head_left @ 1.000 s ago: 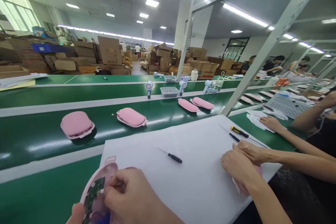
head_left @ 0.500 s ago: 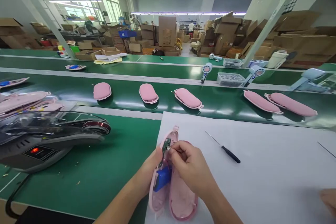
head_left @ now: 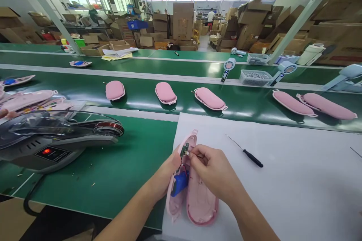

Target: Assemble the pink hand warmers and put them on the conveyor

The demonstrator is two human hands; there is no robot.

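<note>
An opened pink shell lies at the left edge of a white sheet. It shows a small green circuit board and a blue battery inside. My left hand holds the left half of the shell, thumb near the board. With its fingertips pinched, my right hand grips a tiny connector at the board. A thin black-handled screwdriver lies on the sheet to the right of my hands.
Several closed pink shells ride the green conveyor belt beyond the sheet. A grey tape dispenser machine sits to the left, more pink parts behind it. A tray of screws and small fans stand farther back.
The view swung left from a co-worker's hands to my own and then steadied. My hands and the open shell stay together, fingers still pinched at the circuit board.
</note>
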